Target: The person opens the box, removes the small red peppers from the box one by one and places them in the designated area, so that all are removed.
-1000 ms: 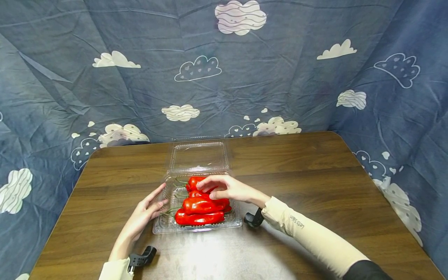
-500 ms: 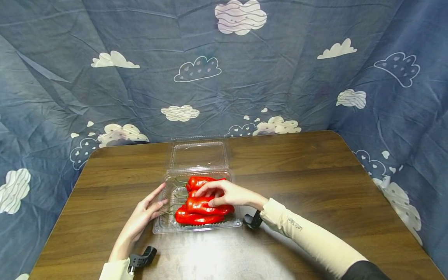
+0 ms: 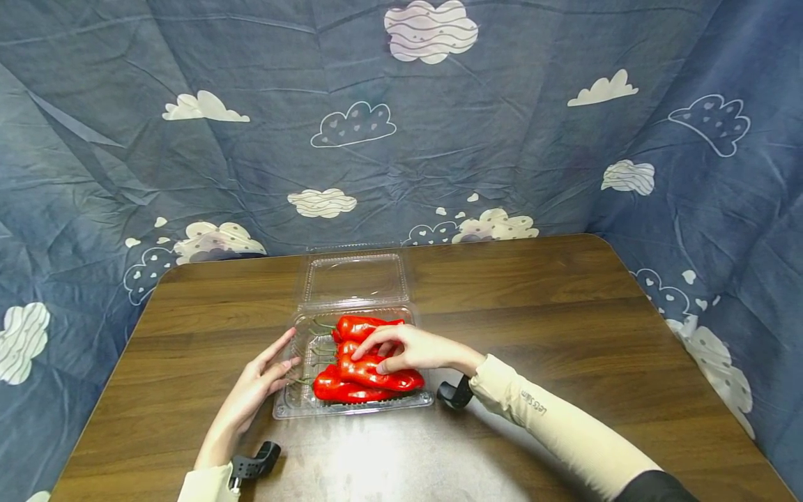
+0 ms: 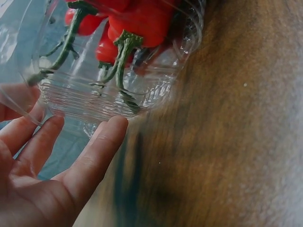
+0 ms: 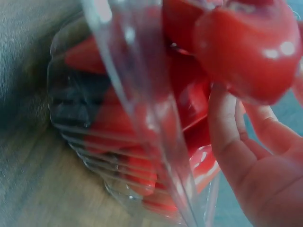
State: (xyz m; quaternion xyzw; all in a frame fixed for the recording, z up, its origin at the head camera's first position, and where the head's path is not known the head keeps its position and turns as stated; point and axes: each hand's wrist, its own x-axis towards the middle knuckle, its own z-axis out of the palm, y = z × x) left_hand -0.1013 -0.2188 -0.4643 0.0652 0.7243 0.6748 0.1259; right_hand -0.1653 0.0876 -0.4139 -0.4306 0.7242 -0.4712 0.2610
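Note:
A clear plastic clamshell box (image 3: 351, 411) on the table holds several long red peppers, with green stems pointing left. My right hand (image 3: 419, 348) reaches in from the right and pinches the upper middle red pepper (image 3: 392, 381) between thumb and fingers. Behind it lies another red pepper (image 3: 359, 325), and a front pepper (image 3: 332, 390) is partly under the held one. In the right wrist view, a pepper's rounded end (image 5: 251, 52) is close above my fingers. My left hand (image 3: 247, 394) touches the box's left end with fairly straight fingertips (image 4: 117, 124).
The box's lid (image 3: 355, 279) lies folded back toward the cloth backdrop (image 3: 489, 139). Brown wooden table (image 3: 533, 307) extends around the box. Black wrist devices (image 3: 256, 461) sit on both arms near the table.
My right hand has come down onto the middle pepper and its fingers have closed on it. That pepper has shifted right and toward me, with its tip lower. My left hand stays put.

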